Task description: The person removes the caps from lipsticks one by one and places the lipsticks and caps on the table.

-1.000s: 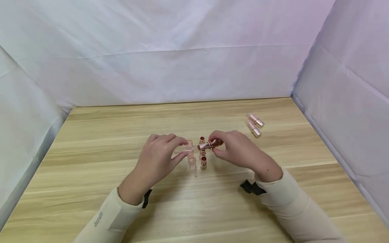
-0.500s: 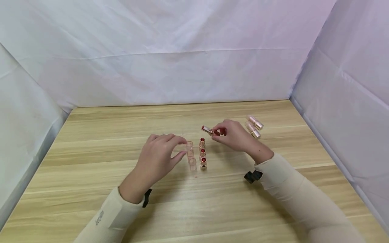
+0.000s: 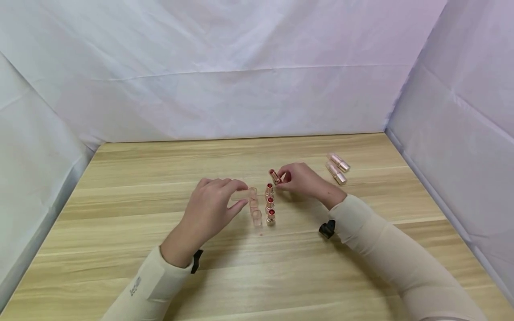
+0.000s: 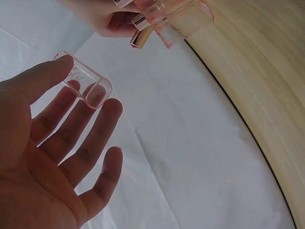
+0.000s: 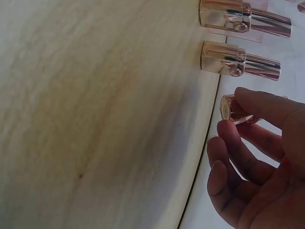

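My left hand point(image 3: 210, 205) pinches a clear pinkish lipstick cap point(image 4: 88, 81) between thumb and fingertips, with the other fingers spread in the left wrist view. Between thumb and fingers, my right hand point(image 3: 303, 180) holds an uncapped lipstick point(image 3: 275, 176) by its base. That lipstick tilts a little, its red tip up, behind a row of uncapped lipsticks. In this row a far lipstick point(image 3: 269, 189), a middle lipstick point(image 3: 270, 203) and a near lipstick point(image 3: 271, 216) stand upright. Just left of them, clear caps point(image 3: 257, 218) stand in a matching row.
Two capped lipsticks point(image 3: 336, 173) lie side by side at the back right of the wooden table point(image 3: 301, 267). White cloth walls point(image 3: 241, 102) enclose the table at the back and both sides.
My right hand has drawn the lipstick away from the cap, back behind the row, and turned it from sideways to nearly upright. The left hand has hardly moved and keeps the cap.
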`<state>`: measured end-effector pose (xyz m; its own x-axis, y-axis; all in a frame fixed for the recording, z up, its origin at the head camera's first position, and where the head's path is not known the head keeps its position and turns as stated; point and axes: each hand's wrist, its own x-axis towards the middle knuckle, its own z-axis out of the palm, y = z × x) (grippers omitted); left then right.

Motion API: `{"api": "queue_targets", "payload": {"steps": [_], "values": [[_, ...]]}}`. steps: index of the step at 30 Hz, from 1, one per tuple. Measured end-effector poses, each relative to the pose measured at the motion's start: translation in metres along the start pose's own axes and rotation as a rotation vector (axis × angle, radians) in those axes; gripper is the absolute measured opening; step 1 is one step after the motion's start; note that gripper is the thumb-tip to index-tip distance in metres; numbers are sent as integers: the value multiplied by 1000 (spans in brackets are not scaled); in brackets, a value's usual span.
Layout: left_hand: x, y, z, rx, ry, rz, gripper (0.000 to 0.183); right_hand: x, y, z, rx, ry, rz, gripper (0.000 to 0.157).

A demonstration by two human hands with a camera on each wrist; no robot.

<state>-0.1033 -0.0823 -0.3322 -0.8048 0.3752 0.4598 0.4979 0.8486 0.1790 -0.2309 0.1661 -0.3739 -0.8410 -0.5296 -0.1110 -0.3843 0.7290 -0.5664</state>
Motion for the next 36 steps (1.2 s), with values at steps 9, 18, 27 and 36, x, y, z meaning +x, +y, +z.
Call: {"api": "queue_targets", "payload": {"steps": [9, 18, 27, 36], "values": [[0, -1, 1, -1, -13, -10, 26, 11, 0, 5, 1, -63, 11, 27], [-1, -2, 2, -3, 4, -35, 28, 20, 2, 10, 50, -107, 25, 45], [-1, -3, 4, -4, -9, -55, 27, 24, 4, 12, 76, -120, 50, 45], [0, -6, 3, 1, -15, -69, 28, 27, 5, 12, 114, -152, 28, 19]]}}
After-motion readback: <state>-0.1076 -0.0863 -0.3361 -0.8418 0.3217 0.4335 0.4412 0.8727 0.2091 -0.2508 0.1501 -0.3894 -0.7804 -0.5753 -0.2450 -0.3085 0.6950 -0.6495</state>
